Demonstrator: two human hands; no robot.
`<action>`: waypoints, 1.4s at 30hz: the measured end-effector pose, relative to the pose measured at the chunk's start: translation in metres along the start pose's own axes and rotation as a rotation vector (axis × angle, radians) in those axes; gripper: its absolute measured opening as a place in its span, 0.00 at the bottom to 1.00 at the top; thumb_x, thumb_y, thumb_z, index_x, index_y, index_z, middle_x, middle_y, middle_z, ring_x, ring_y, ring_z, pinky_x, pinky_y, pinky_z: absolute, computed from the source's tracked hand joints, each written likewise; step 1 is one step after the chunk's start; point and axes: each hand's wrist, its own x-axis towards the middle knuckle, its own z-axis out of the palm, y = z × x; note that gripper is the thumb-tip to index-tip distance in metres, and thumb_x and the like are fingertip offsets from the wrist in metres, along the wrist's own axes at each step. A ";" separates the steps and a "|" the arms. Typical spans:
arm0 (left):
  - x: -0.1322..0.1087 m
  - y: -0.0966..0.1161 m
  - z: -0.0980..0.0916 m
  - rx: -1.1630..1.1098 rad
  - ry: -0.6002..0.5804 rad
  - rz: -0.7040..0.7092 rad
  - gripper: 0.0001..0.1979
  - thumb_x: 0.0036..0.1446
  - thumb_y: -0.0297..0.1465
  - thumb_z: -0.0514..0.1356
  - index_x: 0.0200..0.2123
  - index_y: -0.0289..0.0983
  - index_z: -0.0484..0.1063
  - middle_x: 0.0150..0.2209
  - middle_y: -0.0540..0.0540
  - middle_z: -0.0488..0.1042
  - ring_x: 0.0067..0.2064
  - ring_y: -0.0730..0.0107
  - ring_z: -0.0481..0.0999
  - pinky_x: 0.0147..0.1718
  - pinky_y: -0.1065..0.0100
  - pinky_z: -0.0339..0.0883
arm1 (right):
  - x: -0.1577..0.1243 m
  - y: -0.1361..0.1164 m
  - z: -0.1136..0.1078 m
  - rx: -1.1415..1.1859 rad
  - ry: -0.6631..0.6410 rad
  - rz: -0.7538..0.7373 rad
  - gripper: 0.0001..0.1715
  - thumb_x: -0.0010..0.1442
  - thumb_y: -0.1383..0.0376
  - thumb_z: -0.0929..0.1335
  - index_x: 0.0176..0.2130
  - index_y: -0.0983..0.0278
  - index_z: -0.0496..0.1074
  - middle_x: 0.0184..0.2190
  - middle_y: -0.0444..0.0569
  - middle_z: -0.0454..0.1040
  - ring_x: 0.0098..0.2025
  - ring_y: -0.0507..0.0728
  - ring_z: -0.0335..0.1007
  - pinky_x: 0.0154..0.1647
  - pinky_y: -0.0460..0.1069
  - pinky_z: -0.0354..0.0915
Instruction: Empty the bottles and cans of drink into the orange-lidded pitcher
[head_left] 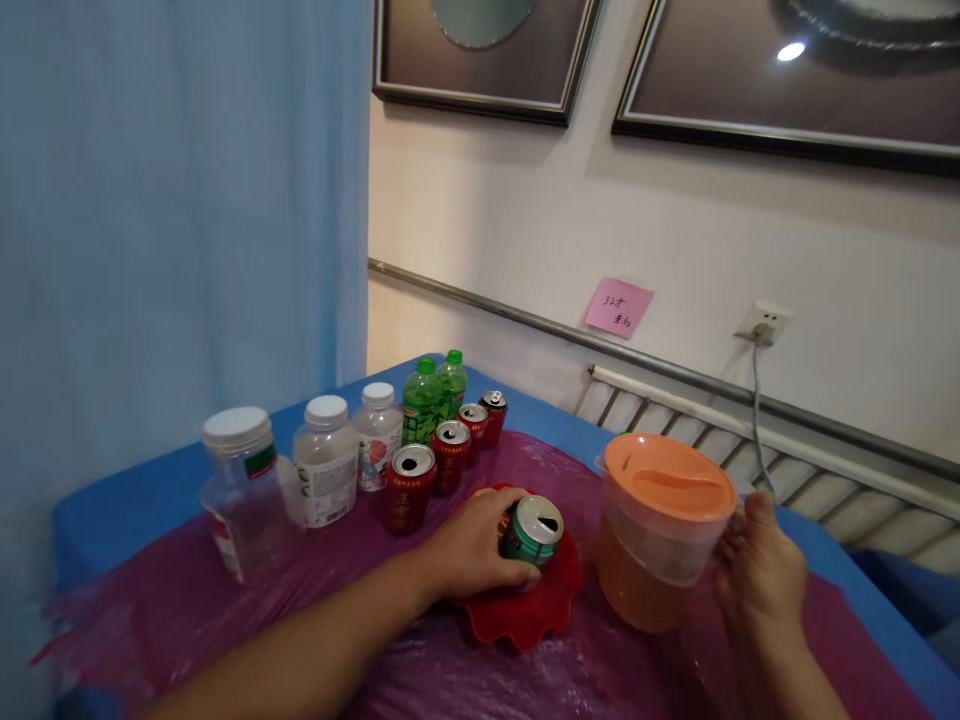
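Note:
My left hand (480,545) is wrapped round a green can (534,530) with an opened top, over a red scalloped dish (517,615). My right hand (761,560) is closed at the handle side of a clear pitcher (652,570), which has an orange lid (670,477) and holds a brownish liquid. The pitcher is just right of the dish. Several red cans, the nearest one (409,490) with its top opened, stand in a slanting row behind my left hand.
A clear jar (247,510), two white-capped bottles (326,470) (377,440) and two green-capped bottles (422,405) (452,380) stand left and behind. Purple plastic sheeting (330,600) covers the blue tablecloth (112,520). A radiator (825,460) and cord (757,420) are behind right.

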 end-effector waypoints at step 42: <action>0.007 0.015 -0.009 -0.046 0.056 -0.074 0.33 0.45 0.32 0.69 0.57 0.39 0.69 0.57 0.44 0.77 0.59 0.53 0.75 0.60 0.58 0.67 | 0.000 -0.043 0.015 -0.096 0.372 -0.765 0.18 0.54 0.58 0.72 0.42 0.60 0.66 0.42 0.46 0.69 0.46 0.57 0.70 0.50 0.55 0.66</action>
